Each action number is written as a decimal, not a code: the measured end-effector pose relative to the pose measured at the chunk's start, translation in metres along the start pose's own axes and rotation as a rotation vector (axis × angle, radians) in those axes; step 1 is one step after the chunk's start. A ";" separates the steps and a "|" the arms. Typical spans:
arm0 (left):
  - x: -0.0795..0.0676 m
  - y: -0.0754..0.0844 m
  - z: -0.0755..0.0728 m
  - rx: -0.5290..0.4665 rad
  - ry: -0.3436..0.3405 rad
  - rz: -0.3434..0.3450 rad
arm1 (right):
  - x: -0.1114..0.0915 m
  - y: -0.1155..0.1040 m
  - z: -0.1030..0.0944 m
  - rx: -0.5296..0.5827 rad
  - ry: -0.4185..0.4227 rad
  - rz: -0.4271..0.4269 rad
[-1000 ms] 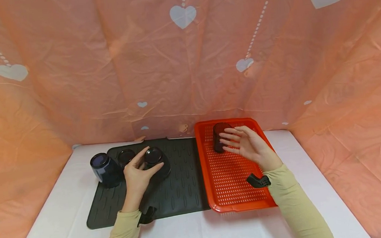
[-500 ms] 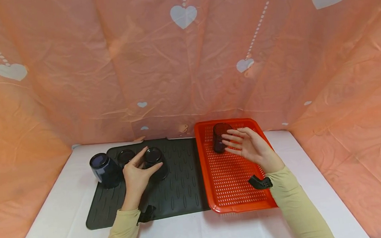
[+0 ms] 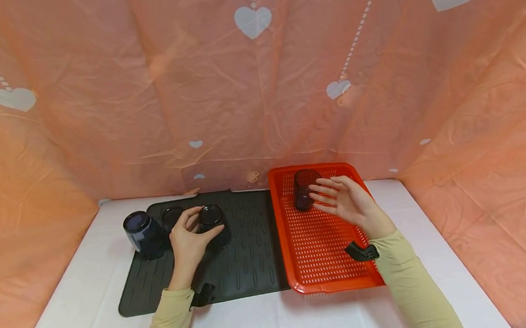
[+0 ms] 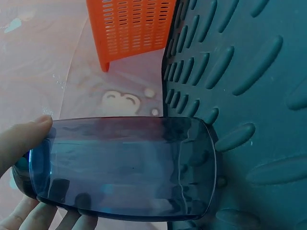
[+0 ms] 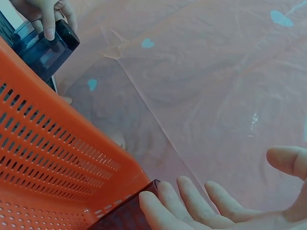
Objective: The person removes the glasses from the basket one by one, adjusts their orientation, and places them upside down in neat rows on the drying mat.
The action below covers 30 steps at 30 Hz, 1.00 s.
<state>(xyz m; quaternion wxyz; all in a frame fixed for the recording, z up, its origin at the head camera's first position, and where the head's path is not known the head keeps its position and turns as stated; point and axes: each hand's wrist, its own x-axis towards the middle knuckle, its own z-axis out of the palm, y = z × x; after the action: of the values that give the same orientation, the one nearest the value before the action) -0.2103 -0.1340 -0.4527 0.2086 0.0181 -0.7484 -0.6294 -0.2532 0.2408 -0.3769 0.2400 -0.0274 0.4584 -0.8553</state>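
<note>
Upside down over the dark ribbed drying mat (image 3: pixel 251 247) is a dark blue drinking glass (image 3: pixel 212 216). My left hand (image 3: pixel 188 243) grips it near its base, thumb on one side and fingers on the other. In the left wrist view, the open end of this see-through blue glass (image 4: pixel 129 165) is right at the mat's surface. My right hand (image 3: pixel 353 206) hovers over the orange-red basket (image 3: pixel 285 244), fingers extended and apart. Beside its fingertips a dark purple glass (image 3: pixel 303 194) stands in the basket's far left corner.
Two more dark glasses are on the mat's left part: a large blue one (image 3: pixel 145 237) at the edge and another (image 3: pixel 171 217) partly behind my left hand. A white cloth (image 3: pixel 238 320) covers the table. Behind it hangs a pink curtain (image 3: pixel 221 110) with hearts.
The glass in my left hand has straightened and shifted slightly left on the mat. My right hand has drifted a little to the right, away from the purple glass.
</note>
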 end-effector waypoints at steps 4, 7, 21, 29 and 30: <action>0.001 0.000 0.000 0.004 0.002 -0.001 | -0.001 -0.001 -0.001 0.007 0.017 -0.006; 0.002 -0.001 -0.001 0.006 0.010 0.005 | -0.002 -0.003 -0.003 0.000 0.025 -0.007; 0.001 -0.003 0.001 0.045 0.061 0.019 | -0.003 -0.009 -0.013 -0.041 0.048 -0.005; 0.001 -0.003 0.006 0.117 0.094 0.040 | -0.002 -0.012 -0.020 -0.104 0.107 -0.004; 0.001 -0.003 0.006 0.120 0.097 0.035 | -0.002 -0.013 -0.021 -0.106 0.109 -0.002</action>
<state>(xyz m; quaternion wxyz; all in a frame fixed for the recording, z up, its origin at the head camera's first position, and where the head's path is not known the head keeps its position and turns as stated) -0.2139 -0.1289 -0.4560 0.2543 0.0479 -0.7740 -0.5779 -0.2620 0.2634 -0.3782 0.2120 0.0062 0.5154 -0.8303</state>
